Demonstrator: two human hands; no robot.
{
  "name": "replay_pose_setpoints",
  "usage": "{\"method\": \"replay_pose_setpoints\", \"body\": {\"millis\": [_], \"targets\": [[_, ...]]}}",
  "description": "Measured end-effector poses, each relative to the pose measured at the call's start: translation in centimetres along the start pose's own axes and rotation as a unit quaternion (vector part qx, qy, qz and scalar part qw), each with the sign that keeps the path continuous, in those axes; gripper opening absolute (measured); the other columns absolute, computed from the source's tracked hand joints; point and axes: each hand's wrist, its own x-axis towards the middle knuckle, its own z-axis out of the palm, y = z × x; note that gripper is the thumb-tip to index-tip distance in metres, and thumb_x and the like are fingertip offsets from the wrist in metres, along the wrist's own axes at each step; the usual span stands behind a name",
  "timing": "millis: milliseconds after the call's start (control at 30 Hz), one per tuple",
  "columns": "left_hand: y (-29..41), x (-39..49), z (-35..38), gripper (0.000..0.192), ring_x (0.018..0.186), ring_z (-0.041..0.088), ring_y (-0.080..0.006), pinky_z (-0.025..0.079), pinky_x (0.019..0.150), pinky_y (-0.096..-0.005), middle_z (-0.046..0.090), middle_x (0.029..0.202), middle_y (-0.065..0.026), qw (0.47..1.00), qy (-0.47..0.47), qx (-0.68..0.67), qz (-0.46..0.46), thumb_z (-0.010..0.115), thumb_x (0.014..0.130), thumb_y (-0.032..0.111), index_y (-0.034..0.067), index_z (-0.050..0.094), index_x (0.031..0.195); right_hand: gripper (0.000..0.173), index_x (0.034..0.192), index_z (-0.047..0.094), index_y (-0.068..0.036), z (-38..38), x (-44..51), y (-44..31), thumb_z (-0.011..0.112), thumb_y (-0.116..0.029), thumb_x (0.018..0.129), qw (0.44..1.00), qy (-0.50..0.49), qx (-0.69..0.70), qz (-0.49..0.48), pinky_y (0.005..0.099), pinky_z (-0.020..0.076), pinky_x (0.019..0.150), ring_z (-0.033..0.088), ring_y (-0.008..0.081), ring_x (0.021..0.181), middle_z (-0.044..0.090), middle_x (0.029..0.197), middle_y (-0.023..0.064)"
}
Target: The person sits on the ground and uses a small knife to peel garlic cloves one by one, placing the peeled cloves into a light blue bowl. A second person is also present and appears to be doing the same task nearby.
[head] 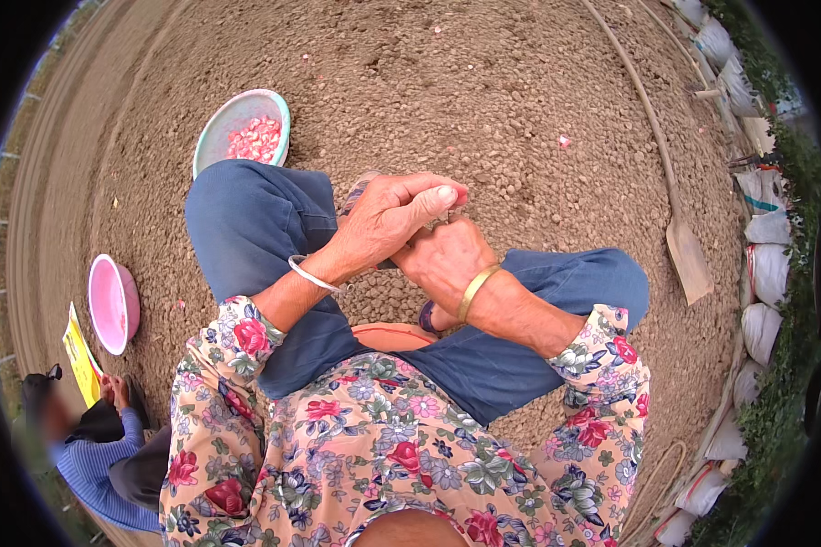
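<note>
My left hand [393, 215], with a silver-coloured bangle at the wrist, rests over the fingers of my right hand [451, 260], which wears a gold-coloured bangle. The two hands meet above the gap between my bent knees. My right fingers are curled under and mostly hidden; whether anything lies between the hands cannot be seen. Beyond my left knee, a pale green plastic basin [209, 130] tilts on the soil. Pink-and-white pieces [254, 140] that look like garlic cloves lie in it. An orange plastic rim [390, 337] shows beneath me, between my legs.
Crumbly tilled soil [492, 89] surrounds me, with a few pink pieces scattered on it. A long-handled shovel [689, 260] lies at right, before a row of white sacks [770, 273] and green plants. At left are a pink basin [113, 304] and a seated person [106, 472] holding a yellow sheet [81, 355].
</note>
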Motion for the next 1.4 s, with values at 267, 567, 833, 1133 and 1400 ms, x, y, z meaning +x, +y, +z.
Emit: {"method": "replay_pose_setpoints", "body": {"millis": [267, 567, 833, 1133, 1400], "targets": [[-1.0, 0.7, 2.8, 0.037, 0.099, 0.064, -0.0341, 0.050, 0.084, -0.0398, 0.066, 0.105, -0.0209, 0.963, -0.048, 0.216, 0.152, 0.054, 0.095, 0.032, -0.002, 0.064, 0.109, 0.035, 0.114, 0.063, -0.006, 3.6, 0.3, -0.2, 0.060, -0.016, 0.081, 0.995, 0.078, -0.059, -0.038, 0.0408, 0.0523, 0.080, 0.065, 0.0243, 0.101, 0.067, 0.105, 0.0152], [-2.7, 1.8, 3.0, 0.044, 0.083, 0.062, -0.0406, 0.047, 0.072, -0.0467, 0.066, 0.090, -0.0210, 0.948, -0.024, 0.296, 0.113, 0.046, 0.097, 0.040, 0.003, 0.066, 0.103, 0.039, 0.114, 0.063, -0.009, 7.0, 3.6, 0.3, 0.064, -0.019, 0.076, 0.994, 0.070, -0.025, -0.076, 0.0413, 0.0523, 0.081, 0.064, 0.0262, 0.102, 0.066, 0.107, 0.0148], [-4.5, 0.5, 1.1, 0.043, 0.078, 0.060, -0.0422, 0.046, 0.069, -0.0497, 0.064, 0.083, -0.0238, 0.941, 0.033, 0.327, 0.085, 0.045, 0.094, 0.040, 0.003, 0.068, 0.095, 0.043, 0.113, 0.063, -0.011, 7.1, 4.9, 0.4, 0.069, -0.021, 0.072, 0.991, 0.064, -0.039, -0.111, 0.0418, 0.0523, 0.081, 0.063, 0.0279, 0.103, 0.065, 0.109, 0.0145], [-6.4, -0.9, -3.1, 0.020, 0.069, 0.063, -0.0434, 0.050, 0.058, -0.0514, 0.061, 0.068, -0.0246, 0.849, 0.219, 0.478, 0.059, 0.060, 0.074, 0.016, -0.003, 0.062, 0.067, 0.038, 0.111, 0.066, -0.028, 4.5, 7.0, 0.3, 0.070, -0.027, 0.073, 0.989, -0.094, -0.081, -0.082, 0.0442, 0.0531, 0.077, 0.067, 0.0291, 0.091, 0.069, 0.096, 0.0091], [1.3, 2.0, -6.8, 0.013, 0.065, 0.062, -0.0427, 0.049, 0.055, -0.0502, 0.060, 0.063, -0.0240, 0.836, 0.229, 0.470, 0.170, 0.059, 0.062, 0.009, -0.004, 0.058, 0.061, 0.043, 0.115, 0.063, -0.025, 1.9, 8.0, 2.7, 0.072, -0.032, 0.074, 0.997, -0.077, -0.021, 0.001, 0.0447, 0.0495, 0.082, 0.067, 0.0303, 0.092, 0.070, 0.095, 0.0102]]}}
